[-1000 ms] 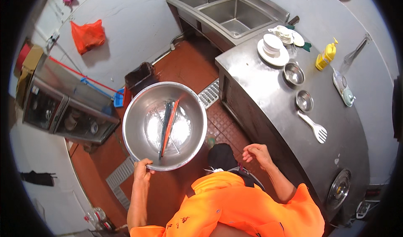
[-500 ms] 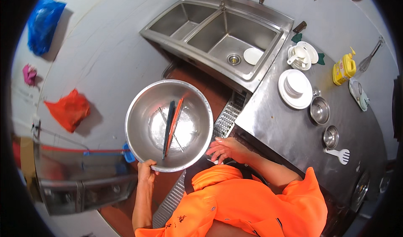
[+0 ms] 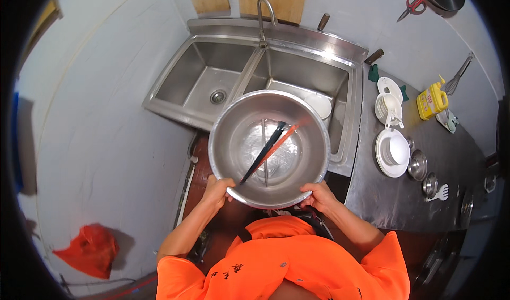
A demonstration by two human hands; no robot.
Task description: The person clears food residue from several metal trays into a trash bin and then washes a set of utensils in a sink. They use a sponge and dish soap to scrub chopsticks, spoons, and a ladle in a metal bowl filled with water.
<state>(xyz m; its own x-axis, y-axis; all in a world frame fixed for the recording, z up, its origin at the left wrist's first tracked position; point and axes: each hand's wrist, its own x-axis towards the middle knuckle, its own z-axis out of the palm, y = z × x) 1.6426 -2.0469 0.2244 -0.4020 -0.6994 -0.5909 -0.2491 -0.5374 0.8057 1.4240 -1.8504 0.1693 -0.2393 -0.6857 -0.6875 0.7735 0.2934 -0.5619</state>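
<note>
A large round stainless steel basin (image 3: pixel 226 146) is held in front of me by its near rim. My left hand (image 3: pixel 218 190) grips the rim's near left side, and my right hand (image 3: pixel 320 195) is closed round its near right side. Inside lie black chopsticks (image 3: pixel 264 151) and red chopsticks (image 3: pixel 280 145), slanting side by side. A thin metal stick (image 3: pixel 266 177) lies beneath them. The basin's far edge overlaps the right bowl of the steel double sink (image 3: pixel 183 118), hiding part of it. Behind that edge a white plate (image 3: pixel 320 106) shows in the sink.
On the steel counter (image 3: pixel 366 207) to the right stand stacked white dishes (image 3: pixel 390 164), small steel bowls (image 3: pixel 417 165), a white slotted turner (image 3: pixel 442 193) and a yellow jug (image 3: pixel 433 102). A faucet (image 3: pixel 261 21) rises behind the sink. A red bag (image 3: pixel 91 249) hangs on the left wall.
The basin has moved right, toward the sink, as my view turned. My right hand, free and open before, now grips the rim. My left hand has kept its hold.
</note>
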